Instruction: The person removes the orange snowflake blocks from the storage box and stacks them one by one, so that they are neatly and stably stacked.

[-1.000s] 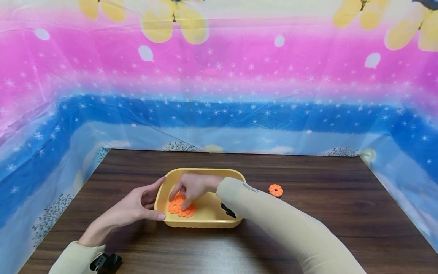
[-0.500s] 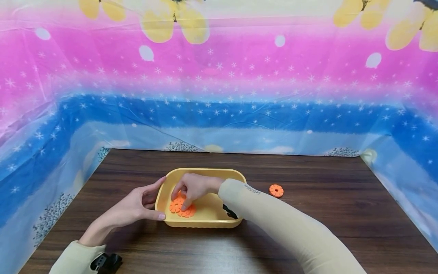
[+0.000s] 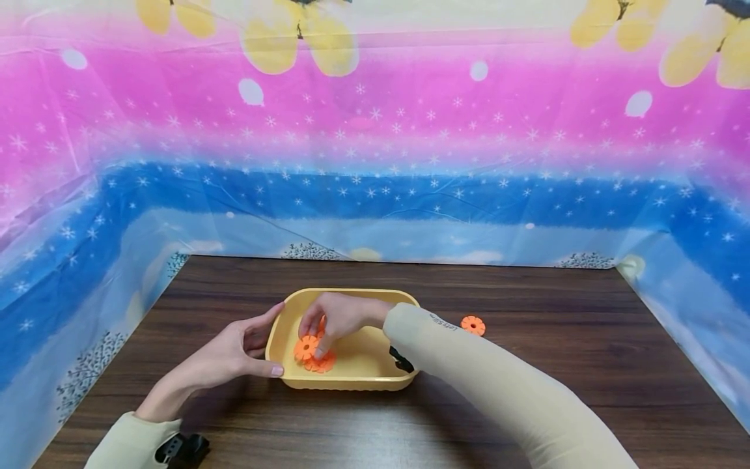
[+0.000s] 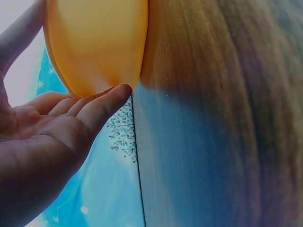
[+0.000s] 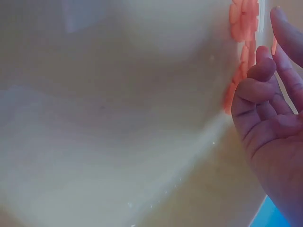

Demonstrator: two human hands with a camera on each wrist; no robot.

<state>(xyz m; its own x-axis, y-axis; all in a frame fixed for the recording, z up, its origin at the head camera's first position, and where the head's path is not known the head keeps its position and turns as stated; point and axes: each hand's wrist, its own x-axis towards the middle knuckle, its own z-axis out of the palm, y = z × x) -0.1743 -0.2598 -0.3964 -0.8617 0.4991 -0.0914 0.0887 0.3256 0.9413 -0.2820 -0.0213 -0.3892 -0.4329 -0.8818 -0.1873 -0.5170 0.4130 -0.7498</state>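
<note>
A shallow yellow plastic tub (image 3: 351,382) stands on the table. My left hand (image 3: 230,352) holds its left end, thumb at the near corner and fingers along the far side; in the left wrist view, those fingers lie against the outer wall. Inside the tub, my right hand (image 3: 340,316) pinches an orange notched disc (image 3: 305,350), flower-shaped with a hole in its middle. More orange discs (image 3: 321,363) lie under and behind it on the tub's floor, partly hidden by the fingers. The right wrist view shows orange discs (image 5: 244,19) beside the curled fingers.
Another orange notched disc (image 3: 472,326) lies on the dark wooden table (image 3: 527,293), right of the tub beyond my right sleeve. A pink and blue patterned cloth (image 3: 375,189) surrounds the table at the back and sides.
My right hand has drawn slightly right and lifted one orange disc, which is now tilted up between the fingers. The left hand and the tub have stayed nearly still.
</note>
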